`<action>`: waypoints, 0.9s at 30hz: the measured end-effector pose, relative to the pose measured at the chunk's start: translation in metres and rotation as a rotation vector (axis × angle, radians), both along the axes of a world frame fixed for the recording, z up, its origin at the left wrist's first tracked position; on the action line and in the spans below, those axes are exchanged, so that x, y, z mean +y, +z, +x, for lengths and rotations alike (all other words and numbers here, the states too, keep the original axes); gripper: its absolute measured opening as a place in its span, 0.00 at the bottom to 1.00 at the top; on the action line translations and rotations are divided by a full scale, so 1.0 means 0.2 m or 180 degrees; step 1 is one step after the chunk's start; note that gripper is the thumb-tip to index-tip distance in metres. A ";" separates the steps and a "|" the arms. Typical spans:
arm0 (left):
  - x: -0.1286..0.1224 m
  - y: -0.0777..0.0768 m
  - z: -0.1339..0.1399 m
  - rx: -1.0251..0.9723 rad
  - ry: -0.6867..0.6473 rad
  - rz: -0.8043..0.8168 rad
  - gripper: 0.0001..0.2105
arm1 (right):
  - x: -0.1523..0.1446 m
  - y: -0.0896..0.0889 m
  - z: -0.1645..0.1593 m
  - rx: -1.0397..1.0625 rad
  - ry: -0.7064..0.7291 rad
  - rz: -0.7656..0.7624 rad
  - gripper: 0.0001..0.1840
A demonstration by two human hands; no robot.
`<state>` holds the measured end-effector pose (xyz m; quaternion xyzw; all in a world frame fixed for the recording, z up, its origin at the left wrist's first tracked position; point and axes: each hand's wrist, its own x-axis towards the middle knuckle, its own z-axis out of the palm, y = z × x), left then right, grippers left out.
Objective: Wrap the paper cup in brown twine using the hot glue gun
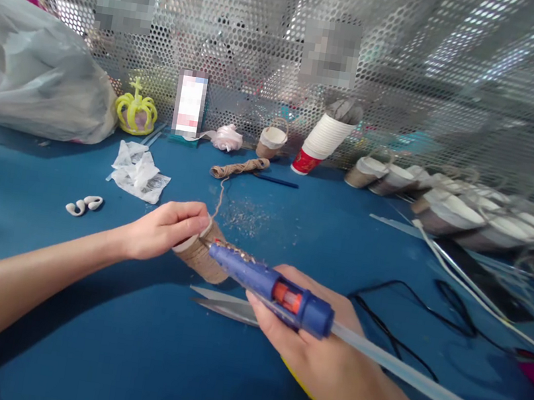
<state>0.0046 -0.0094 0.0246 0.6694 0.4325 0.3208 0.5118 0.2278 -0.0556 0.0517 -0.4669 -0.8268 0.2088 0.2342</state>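
Observation:
In my left hand [169, 229] is a paper cup [205, 259] wrapped in brown twine, tipped on its side with its rim toward my fingers. A strand of twine [220, 198] runs from the cup's rim back to a wound twine bundle [240, 167]. My right hand [303, 326] grips a blue hot glue gun [260, 278], a long clear glue stick [421, 379] jutting from its rear. The nozzle is at the cup's rim, close to my left fingertips; whether it touches cannot be made out. Scissors [225, 306] lie partly hidden under my right hand.
Several finished cups [450, 214] stand at right near a phone [483, 279] and a black cord [415, 285]. Stacked white cups [326, 139] lean against the perforated metal screen. Left are crumpled tissue [138, 171], a yellow crown [135, 112] and a plastic bag [41, 66].

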 end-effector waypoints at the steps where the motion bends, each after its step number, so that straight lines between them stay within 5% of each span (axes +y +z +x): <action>1: 0.00 0.00 0.00 0.0011 0.0004 0.0010 0.14 | 0.00 0.00 0.00 -0.0035 0.0029 0.0011 0.09; 27: 0.00 -0.01 0.00 -0.0247 -0.0102 -0.0048 0.13 | -0.01 0.00 0.00 -0.0153 0.0081 0.0113 0.10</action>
